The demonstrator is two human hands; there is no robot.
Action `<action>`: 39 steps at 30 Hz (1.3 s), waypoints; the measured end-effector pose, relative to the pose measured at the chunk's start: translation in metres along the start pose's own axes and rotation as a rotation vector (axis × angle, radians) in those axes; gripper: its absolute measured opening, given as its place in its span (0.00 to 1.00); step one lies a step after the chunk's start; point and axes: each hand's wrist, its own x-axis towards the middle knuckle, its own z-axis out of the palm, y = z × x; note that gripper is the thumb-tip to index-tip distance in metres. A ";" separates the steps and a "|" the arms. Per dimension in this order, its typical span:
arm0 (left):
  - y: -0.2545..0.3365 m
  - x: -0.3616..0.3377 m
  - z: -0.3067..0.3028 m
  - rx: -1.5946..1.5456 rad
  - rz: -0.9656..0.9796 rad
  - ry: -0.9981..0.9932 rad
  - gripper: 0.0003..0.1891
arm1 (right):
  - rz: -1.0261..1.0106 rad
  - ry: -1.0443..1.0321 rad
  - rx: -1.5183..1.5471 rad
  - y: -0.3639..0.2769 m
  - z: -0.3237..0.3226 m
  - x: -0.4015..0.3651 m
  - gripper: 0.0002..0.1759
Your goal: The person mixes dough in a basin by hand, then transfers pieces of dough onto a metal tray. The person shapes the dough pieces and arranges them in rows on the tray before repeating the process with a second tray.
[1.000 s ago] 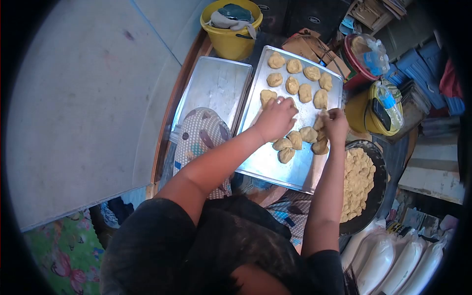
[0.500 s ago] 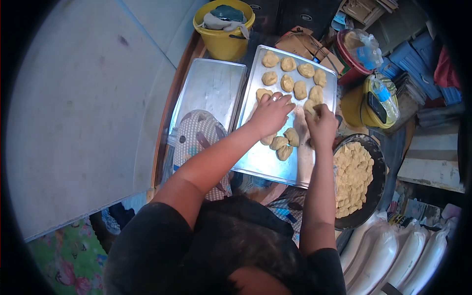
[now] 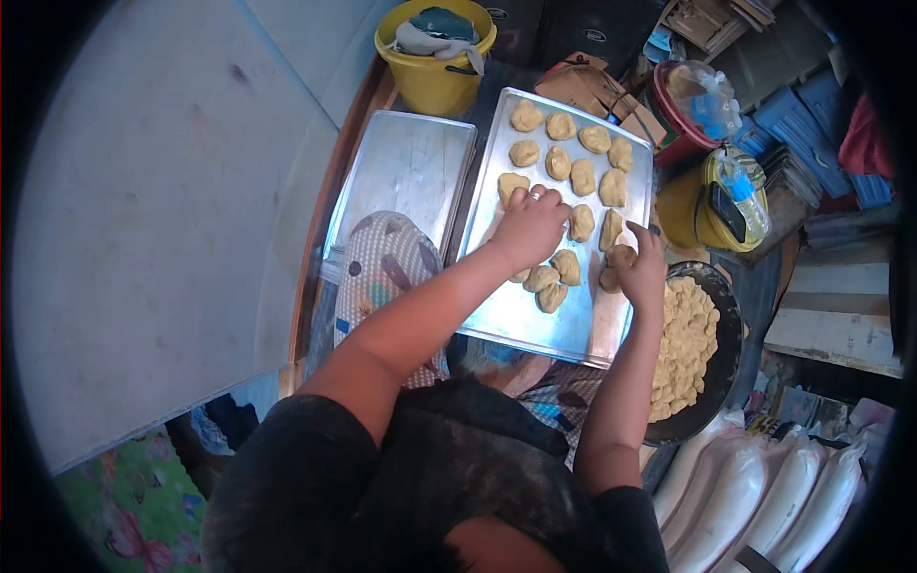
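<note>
A metal baking tray (image 3: 535, 320) holds rows of pale yellow dough pieces (image 3: 557, 162). My left hand (image 3: 532, 229), with a ring on one finger, lies over the tray's middle with its fingers curled down. Whatever is under those fingers is hidden. One dough piece (image 3: 581, 222) sits just right of its fingertips. On the tray's right side, my right hand (image 3: 643, 271) has thumb and fingers around a lump of dough (image 3: 620, 256). Several more lumps (image 3: 551, 297) are grouped at the near part of the tray.
A dark round pan (image 3: 734, 358) full of cut dough stands right of the tray. Another metal tray (image 3: 406, 177) lies to the left. Yellow buckets (image 3: 435, 86) stand behind and at the right. White filled bags (image 3: 731, 492) lie at lower right.
My right hand has let go of a dough piece in the upper right rows and moved nearer to me, onto another lump. My left hand's fingers have curled in more.
</note>
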 end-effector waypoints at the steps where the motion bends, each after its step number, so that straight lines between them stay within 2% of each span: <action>1: -0.001 -0.004 -0.007 -0.027 -0.033 -0.075 0.16 | -0.021 0.009 -0.053 0.003 -0.005 -0.010 0.30; 3: -0.007 -0.026 -0.021 -0.098 -0.064 -0.149 0.16 | -0.032 0.014 -0.105 0.012 -0.005 -0.024 0.32; 5: -0.018 -0.050 -0.026 -0.200 -0.077 -0.461 0.15 | 0.013 -0.061 0.025 0.024 0.001 -0.030 0.33; 6: -0.021 -0.059 -0.029 -0.202 -0.075 -0.460 0.15 | -0.059 0.026 -0.181 0.023 -0.001 -0.037 0.30; 7: -0.023 -0.069 -0.031 -0.302 -0.194 -0.388 0.15 | -0.055 0.026 -0.183 0.008 -0.007 -0.039 0.30; 8: -0.024 -0.074 -0.031 -0.401 -0.310 -0.315 0.15 | -0.175 0.062 -0.099 -0.012 -0.010 -0.039 0.29; 9: -0.023 -0.075 -0.030 -0.405 -0.308 -0.321 0.15 | -0.295 0.095 -0.015 -0.030 -0.008 -0.041 0.29; 11: -0.026 -0.075 -0.032 -0.347 -0.357 0.006 0.16 | -0.245 -0.156 0.218 -0.042 0.024 -0.040 0.20; 12: -0.028 -0.074 -0.031 -0.294 -0.312 0.055 0.16 | -0.163 -0.173 0.226 -0.047 0.031 -0.036 0.19; 13: -0.029 -0.073 -0.031 -0.291 -0.307 0.059 0.16 | -0.083 -0.187 0.234 -0.051 0.035 -0.031 0.17; 14: -0.030 -0.071 -0.031 -0.273 -0.301 0.048 0.16 | -0.093 -0.180 0.233 -0.057 0.038 -0.027 0.17; 16: -0.029 -0.073 -0.032 -0.259 -0.304 0.030 0.16 | 0.090 -0.051 0.494 -0.070 0.043 -0.029 0.14; 17: -0.028 -0.073 -0.032 -0.197 -0.264 0.038 0.16 | 0.092 -0.053 0.493 -0.075 0.047 -0.033 0.14; 19: -0.024 -0.072 -0.032 -0.131 -0.216 0.040 0.17 | 0.004 -0.191 0.351 -0.082 0.053 -0.038 0.14; 20: -0.022 -0.071 -0.029 -0.088 -0.171 0.015 0.17 | -0.124 -0.127 0.281 -0.077 0.060 -0.043 0.15; 21: -0.021 -0.068 -0.026 -0.047 -0.129 -0.005 0.18 | -0.126 -0.124 0.280 -0.081 0.058 -0.050 0.15; 23: -0.017 -0.068 -0.020 -0.049 -0.130 -0.017 0.18 | -0.118 0.068 0.335 -0.089 0.057 -0.073 0.22; 24: -0.014 -0.066 -0.019 -0.039 -0.081 -0.047 0.18 | -0.087 -0.026 0.265 -0.082 0.059 -0.078 0.25; 25: -0.012 -0.063 -0.018 -0.023 -0.029 -0.075 0.18 | -0.085 -0.029 0.262 -0.073 0.055 -0.082 0.25; 27: -0.012 -0.061 -0.008 -0.013 -0.003 -0.053 0.16 | 0.105 -0.230 0.436 -0.062 0.043 -0.085 0.19; 29: -0.010 -0.057 -0.005 0.032 -0.004 -0.071 0.15 | 0.076 -0.186 0.427 -0.059 0.044 -0.081 0.21; 31: -0.009 -0.052 0.002 0.029 -0.021 -0.048 0.13 | -0.162 -0.023 0.300 -0.066 0.051 -0.076 0.24; 33: -0.008 -0.047 0.003 -0.028 -0.051 -0.021 0.09 | -0.149 -0.017 0.260 -0.074 0.058 -0.077 0.25; 35: -0.007 -0.043 0.001 -0.016 -0.043 -0.040 0.09 | -0.007 -0.184 0.247 -0.080 0.055 -0.077 0.27; 37: -0.009 -0.042 0.003 -0.010 -0.042 -0.061 0.08 | -0.039 -0.175 0.388 -0.067 0.046 -0.083 0.21; 39: -0.011 -0.042 0.008 -0.003 -0.020 -0.029 0.08 | -0.025 -0.017 0.476 -0.054 0.033 -0.084 0.16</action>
